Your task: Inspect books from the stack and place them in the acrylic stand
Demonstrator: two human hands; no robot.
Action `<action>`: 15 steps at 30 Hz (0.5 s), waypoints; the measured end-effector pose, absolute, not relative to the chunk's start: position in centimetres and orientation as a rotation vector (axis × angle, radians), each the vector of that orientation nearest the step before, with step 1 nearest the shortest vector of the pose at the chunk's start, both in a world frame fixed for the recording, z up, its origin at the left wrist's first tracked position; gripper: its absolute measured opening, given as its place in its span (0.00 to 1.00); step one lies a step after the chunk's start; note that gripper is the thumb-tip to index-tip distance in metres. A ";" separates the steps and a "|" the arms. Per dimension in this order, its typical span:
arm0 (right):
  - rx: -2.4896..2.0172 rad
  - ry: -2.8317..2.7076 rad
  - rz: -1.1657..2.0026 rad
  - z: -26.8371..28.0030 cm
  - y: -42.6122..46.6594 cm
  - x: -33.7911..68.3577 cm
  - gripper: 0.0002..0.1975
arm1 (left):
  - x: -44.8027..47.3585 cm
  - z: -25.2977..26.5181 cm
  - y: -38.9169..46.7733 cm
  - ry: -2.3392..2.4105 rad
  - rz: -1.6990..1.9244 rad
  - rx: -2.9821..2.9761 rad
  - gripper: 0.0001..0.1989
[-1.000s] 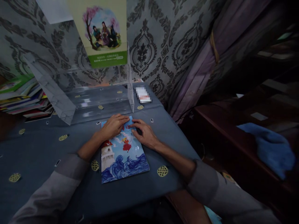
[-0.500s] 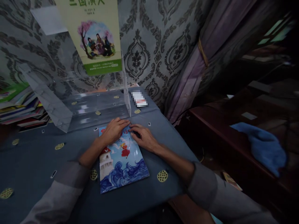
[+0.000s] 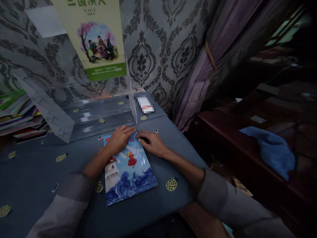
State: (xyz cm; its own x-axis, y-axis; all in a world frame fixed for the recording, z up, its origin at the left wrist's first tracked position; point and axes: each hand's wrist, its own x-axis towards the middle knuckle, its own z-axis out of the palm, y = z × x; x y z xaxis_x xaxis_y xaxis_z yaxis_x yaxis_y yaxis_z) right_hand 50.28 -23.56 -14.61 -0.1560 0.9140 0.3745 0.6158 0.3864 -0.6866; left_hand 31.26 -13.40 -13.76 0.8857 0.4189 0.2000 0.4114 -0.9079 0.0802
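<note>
A closed blue picture book (image 3: pixel 133 168), with waves, a white tower and a figure in red on its cover, lies flat on the cloth-covered table (image 3: pixel 74 198). My left hand (image 3: pixel 121 138) rests on the book's upper part with fingers stretched towards its top right corner, hiding some of the title. At that same corner, my right hand (image 3: pixel 152 143) has its fingers curled, thumb and fingertips closing on the book's edge. Just what those fingertips pinch is hard to see.
Behind the book stands a clear acrylic stand (image 3: pixel 99 114) with a green and cream book (image 3: pixel 99 43) upright in it. Stacked books (image 3: pixel 22 115) sit at the left. A pixelated white item (image 3: pixel 145 104) lies near the wall. On dark red furniture at right is a blue cloth (image 3: pixel 272 152).
The view has shifted slightly, so the surroundings sit a little further left. My right fingers look somewhat more curled at the book's corner; my left hand and the book keep their places.
</note>
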 end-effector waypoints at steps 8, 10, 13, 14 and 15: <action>-1.326 -1.867 0.476 -14.7 -23.5 50.2 0.11 | 31.0 -14.3 -13.2 0.601 0.409 2.983 0.30; -1.318 -1.870 0.450 -14.9 -23.5 50.2 0.11 | 31.0 -14.4 -13.1 0.590 0.418 2.984 0.30; -1.313 -1.880 0.432 -15.0 -23.7 50.2 0.11 | 31.0 -14.3 -13.0 0.586 0.426 2.988 0.30; -1.315 -1.883 0.435 -15.1 -23.8 50.2 0.11 | 31.0 -14.2 -13.0 0.587 0.420 2.988 0.30; -1.321 -1.885 0.441 -15.1 -23.9 50.2 0.12 | 31.0 -14.2 -13.0 0.588 0.410 2.987 0.30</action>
